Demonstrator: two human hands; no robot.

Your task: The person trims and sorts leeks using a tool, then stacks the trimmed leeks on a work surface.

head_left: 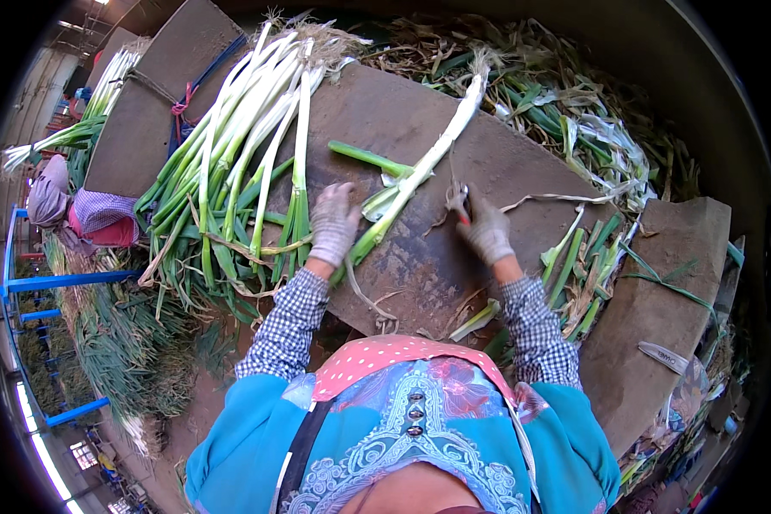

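Note:
My gloved left hand point(334, 221) is just left of a single leek point(428, 163) lying slantwise across the brown work surface point(377, 103). Its fingers curve loosely, with nothing visible in them. The leek's rooted white end points away from me and its green end toward me. A cut green leaf piece point(370, 158) lies against its left side. My gloved right hand point(487, 230), right of the leek, is closed round a red-handled tool point(461, 204). The tool has a metal part at its front; I cannot tell its exact kind.
Left of my hands lies a large heap of leeks point(231, 163). Peeled leaves and trimmings point(565, 120) pile up beyond the far edge, and cut green pieces point(578, 274) lie at the right. Another person point(103, 218) is at the far left, near a blue metal frame point(77, 281).

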